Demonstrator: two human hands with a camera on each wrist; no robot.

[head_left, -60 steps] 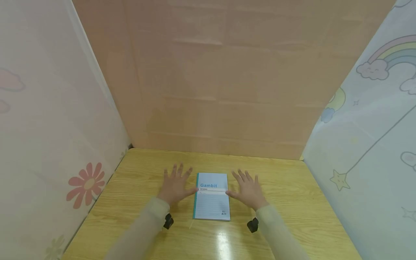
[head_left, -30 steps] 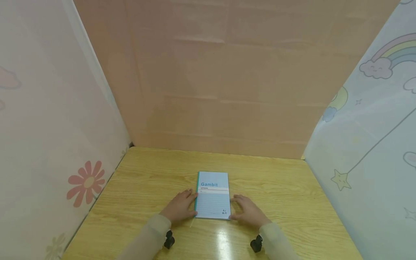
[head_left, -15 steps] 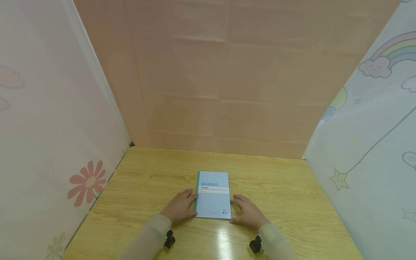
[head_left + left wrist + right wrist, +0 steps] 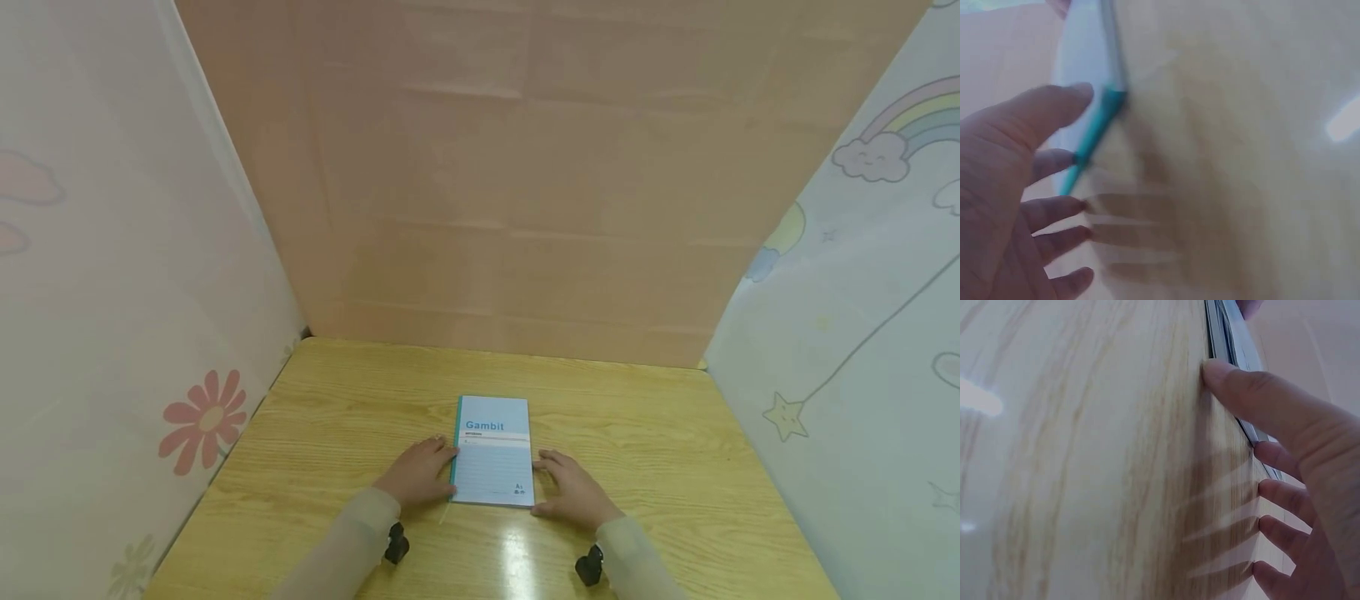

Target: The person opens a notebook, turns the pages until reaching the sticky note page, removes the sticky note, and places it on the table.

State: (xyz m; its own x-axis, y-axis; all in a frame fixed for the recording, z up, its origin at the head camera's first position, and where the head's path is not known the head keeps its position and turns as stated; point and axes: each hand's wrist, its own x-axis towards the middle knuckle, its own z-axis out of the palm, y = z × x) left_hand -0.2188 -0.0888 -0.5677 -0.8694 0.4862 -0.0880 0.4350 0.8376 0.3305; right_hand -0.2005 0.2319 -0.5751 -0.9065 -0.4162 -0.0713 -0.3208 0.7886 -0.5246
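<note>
A pale blue notebook (image 4: 492, 467) with "Gambit" on its cover and a teal spine lies closed and flat on the wooden table. At its left side is my left hand (image 4: 417, 475), thumb and index fingertip at the spine near the lower half. In the left wrist view the teal spine (image 4: 1094, 128) shows beside the spread fingers. My right hand (image 4: 576, 493) rests on the opposite side, its thumb at the lower right corner. The right wrist view shows that thumb (image 4: 1235, 378) by the page edge, the other fingers loosely bent, their tips at or near the table.
The wooden table (image 4: 645, 417) stretches out around the notebook. A thin ribbon (image 4: 446, 512) sticks out below its spine. A brown papered wall (image 4: 495, 208) stands behind, with patterned panels to the left and right. Dark devices are strapped to both wrists.
Two seconds ago both hands were spread with thumbs over the notebook's edges. They then came down and nearer to its lower sides. Over the last second they stay nearly still.
</note>
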